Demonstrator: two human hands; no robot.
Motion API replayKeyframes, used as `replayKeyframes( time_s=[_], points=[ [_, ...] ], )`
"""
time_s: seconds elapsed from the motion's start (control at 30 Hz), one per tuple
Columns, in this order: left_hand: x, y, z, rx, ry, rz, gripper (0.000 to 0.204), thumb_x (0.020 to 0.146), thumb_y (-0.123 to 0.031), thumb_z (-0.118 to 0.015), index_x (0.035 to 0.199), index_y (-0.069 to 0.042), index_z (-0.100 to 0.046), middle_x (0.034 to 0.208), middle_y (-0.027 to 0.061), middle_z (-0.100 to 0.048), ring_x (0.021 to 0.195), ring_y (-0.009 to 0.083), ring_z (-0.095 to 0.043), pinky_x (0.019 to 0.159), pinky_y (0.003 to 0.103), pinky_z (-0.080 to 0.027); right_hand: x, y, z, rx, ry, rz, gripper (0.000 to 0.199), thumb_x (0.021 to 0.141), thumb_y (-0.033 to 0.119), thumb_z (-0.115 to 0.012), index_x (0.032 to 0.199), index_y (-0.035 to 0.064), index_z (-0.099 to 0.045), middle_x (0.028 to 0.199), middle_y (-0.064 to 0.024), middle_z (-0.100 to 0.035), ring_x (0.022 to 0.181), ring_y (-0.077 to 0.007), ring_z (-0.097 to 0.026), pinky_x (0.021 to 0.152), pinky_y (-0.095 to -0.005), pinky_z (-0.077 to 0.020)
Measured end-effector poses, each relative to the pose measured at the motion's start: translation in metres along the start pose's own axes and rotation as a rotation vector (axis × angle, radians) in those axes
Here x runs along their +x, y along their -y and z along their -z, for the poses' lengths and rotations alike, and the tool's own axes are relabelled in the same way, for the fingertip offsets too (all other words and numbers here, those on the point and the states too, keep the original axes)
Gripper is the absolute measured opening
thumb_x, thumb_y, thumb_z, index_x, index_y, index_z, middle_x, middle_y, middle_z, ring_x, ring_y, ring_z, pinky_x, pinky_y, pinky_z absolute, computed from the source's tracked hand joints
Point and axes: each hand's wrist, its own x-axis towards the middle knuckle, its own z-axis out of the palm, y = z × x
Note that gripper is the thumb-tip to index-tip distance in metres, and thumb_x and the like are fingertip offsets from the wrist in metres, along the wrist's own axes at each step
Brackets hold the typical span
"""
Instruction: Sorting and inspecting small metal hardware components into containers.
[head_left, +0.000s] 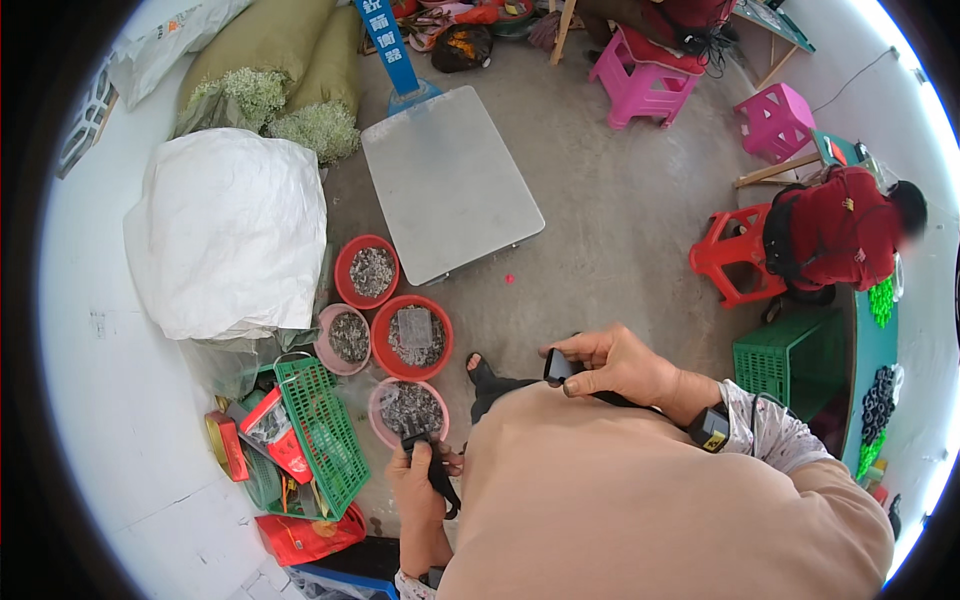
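My right hand (628, 368) is closed around a small black box-shaped piece (558, 367), pinched between thumb and fingers at waist height. A dark strap trails from it along my beige top. At my left side, my left hand (418, 490) grips a black strap (440, 478) with a dark rectangular end above the fingers. The exact kind of both pieces is too small to make out. A small black device (709, 430) sits on my right wrist. Below my left hand stands a pink basin (441, 428) of small dark and metallic bits.
Red basins (447, 325) of small parts stand beside a grey platform scale (455, 190). Left are a green crate (322, 440) and white sack (235, 235). A person in red (835, 225) sits right on a red stool (728, 258), near another green crate (790, 355).
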Motion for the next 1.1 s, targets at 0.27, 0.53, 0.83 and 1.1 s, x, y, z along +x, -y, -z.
replayKeyframes(
  time_s=[0.27,0.53,0.83,1.1],
  points=[
    [-0.002,-0.002,0.039,-0.251,0.018,-0.092,0.034,0.083,-0.028,-0.073,0.098,-0.002,-0.059,0.077,0.0081,-0.061,0.050,0.0168,-0.054,0.038,0.026,-0.040,-0.016,0.008,0.009,-0.168,-0.063,-0.021,0.044,0.084,0.003,-0.064,0.127,0.0035,-0.058,0.087,-0.0001,-0.059,0.070,-0.0044,-0.051,0.059,-0.0216,-0.0452],
    [0.006,-0.033,0.031,-0.480,0.511,-0.080,0.042,0.087,-0.034,-0.067,0.089,0.005,-0.051,0.069,0.0113,-0.051,0.038,0.0159,-0.043,0.032,0.027,-0.028,-0.036,0.001,0.050,-0.094,-0.141,-0.236,0.040,0.086,0.009,-0.064,0.124,-0.0024,-0.057,0.092,-0.0028,-0.064,0.071,-0.0057,-0.054,0.061,-0.0205,-0.0479],
    [0.021,-0.031,-0.034,-0.304,0.563,0.198,0.039,0.079,-0.023,-0.060,0.101,0.009,-0.054,0.071,0.0187,-0.057,0.041,0.0203,-0.044,0.035,0.027,-0.031,-0.050,-0.031,0.076,0.078,-0.265,-0.221,0.035,0.088,0.013,-0.064,0.120,-0.0011,-0.061,0.096,-0.0026,-0.065,0.079,-0.0076,-0.059,0.066,-0.0197,-0.0517],
    [0.027,-0.025,-0.070,-0.100,0.666,0.469,0.030,0.085,-0.016,-0.045,0.104,0.007,-0.051,0.072,0.0130,-0.056,0.038,0.0147,-0.040,0.035,0.025,-0.030,-0.043,-0.033,0.052,0.082,-0.191,-0.181,0.030,0.089,0.012,-0.062,0.116,-0.0020,-0.064,0.098,-0.0031,-0.063,0.077,-0.0082,-0.057,0.066,-0.0208,-0.0501]
  ],
)
